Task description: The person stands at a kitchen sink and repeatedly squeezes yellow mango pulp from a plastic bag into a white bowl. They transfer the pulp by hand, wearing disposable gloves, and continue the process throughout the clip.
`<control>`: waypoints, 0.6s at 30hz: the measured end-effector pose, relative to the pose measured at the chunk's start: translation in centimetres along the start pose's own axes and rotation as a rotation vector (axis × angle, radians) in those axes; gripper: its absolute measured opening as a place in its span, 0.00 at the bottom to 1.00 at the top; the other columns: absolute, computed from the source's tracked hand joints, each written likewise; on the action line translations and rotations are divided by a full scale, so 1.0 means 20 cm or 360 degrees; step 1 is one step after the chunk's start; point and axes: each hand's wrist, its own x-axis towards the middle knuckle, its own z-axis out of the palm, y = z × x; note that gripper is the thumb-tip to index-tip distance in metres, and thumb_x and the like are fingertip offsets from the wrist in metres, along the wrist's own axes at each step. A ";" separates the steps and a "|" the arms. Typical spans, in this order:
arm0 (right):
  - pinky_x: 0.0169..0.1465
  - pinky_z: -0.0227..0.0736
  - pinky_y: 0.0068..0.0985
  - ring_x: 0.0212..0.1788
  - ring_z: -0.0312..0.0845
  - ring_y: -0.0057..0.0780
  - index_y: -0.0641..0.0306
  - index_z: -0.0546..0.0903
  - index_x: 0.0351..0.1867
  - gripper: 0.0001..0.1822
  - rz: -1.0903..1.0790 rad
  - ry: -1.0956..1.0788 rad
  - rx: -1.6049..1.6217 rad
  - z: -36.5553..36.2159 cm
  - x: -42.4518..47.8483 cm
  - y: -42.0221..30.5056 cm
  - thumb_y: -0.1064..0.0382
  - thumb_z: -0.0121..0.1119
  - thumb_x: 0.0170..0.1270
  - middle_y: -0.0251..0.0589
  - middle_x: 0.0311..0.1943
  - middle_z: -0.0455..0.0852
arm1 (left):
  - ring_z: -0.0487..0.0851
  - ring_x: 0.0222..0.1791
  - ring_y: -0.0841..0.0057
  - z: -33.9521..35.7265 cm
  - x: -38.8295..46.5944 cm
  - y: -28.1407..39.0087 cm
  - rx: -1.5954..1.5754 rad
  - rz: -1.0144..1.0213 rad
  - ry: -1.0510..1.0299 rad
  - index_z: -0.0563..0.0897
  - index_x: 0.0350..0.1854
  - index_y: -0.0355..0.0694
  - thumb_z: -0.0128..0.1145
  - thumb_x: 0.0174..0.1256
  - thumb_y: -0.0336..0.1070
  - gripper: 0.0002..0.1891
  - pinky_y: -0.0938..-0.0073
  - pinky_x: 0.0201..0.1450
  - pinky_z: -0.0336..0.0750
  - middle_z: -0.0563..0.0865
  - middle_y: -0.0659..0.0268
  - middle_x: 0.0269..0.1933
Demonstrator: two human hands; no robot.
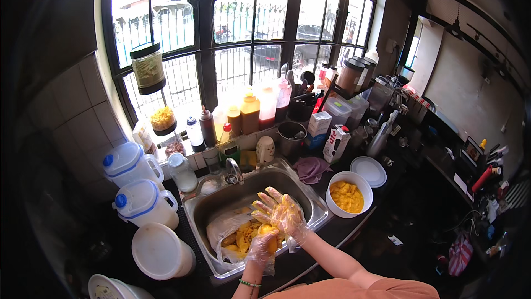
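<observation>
Both hands wear clear plastic gloves smeared with yellow pulp, and are over the front of a steel sink (244,199). My left hand (262,246) grips a soft yellow piece of fruit (269,232), which looks like mango. Just above it, my right hand (286,215) has its fingers spread and pulp across it; I cannot tell whether it touches the piece. In the sink sits a clear plastic bag (226,228) holding yellow fruit peels and scraps (241,239), partly hidden by my hands. Right of the sink stands a white tub (332,199) of yellow fruit chunks (347,196).
The tub's lid (368,171) and a purple cloth (312,169) lie behind it. A faucet (235,171) rises at the sink's back. Lidded pitchers (145,203) and a white container (161,251) stand left. Sauce bottles (249,108) line the windowsill; cartons (336,143) stand at the back right.
</observation>
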 end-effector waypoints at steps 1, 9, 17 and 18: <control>0.66 0.49 0.54 0.65 0.57 0.49 0.56 0.56 0.67 0.33 0.0001 0.0002 0.0000 -0.01 0.01 0.01 0.46 0.49 0.64 0.46 0.64 0.61 | 0.79 0.29 0.74 -0.02 0.02 -0.02 -0.0045 0.0012 0.0026 0.77 0.41 0.37 0.63 0.54 0.32 0.13 0.74 0.31 0.75 0.80 0.64 0.32; 0.66 0.50 0.53 0.64 0.59 0.45 0.56 0.57 0.67 0.33 -0.0018 0.0128 -0.0072 0.01 0.02 0.00 0.45 0.48 0.64 0.45 0.65 0.61 | 0.79 0.28 0.73 -0.05 0.08 -0.07 -0.0121 0.0003 0.0032 0.76 0.41 0.35 0.63 0.52 0.30 0.14 0.73 0.30 0.76 0.80 0.63 0.33; 0.66 0.53 0.42 0.64 0.61 0.40 0.58 0.62 0.65 0.30 -0.0160 0.0362 -0.0498 -0.09 0.03 -0.05 0.46 0.47 0.65 0.44 0.64 0.64 | 0.79 0.28 0.70 -0.09 0.13 -0.07 -0.0050 0.0003 0.0008 0.74 0.44 0.38 0.61 0.56 0.35 0.16 0.68 0.30 0.77 0.80 0.62 0.34; 0.66 0.55 0.37 0.64 0.62 0.37 0.59 0.63 0.64 0.30 -0.0112 0.0415 -0.0611 -0.10 0.04 -0.07 0.48 0.50 0.64 0.45 0.63 0.66 | 0.80 0.29 0.70 -0.09 0.13 -0.04 -0.0077 0.0026 0.0009 0.73 0.45 0.39 0.61 0.57 0.37 0.16 0.67 0.31 0.78 0.80 0.61 0.34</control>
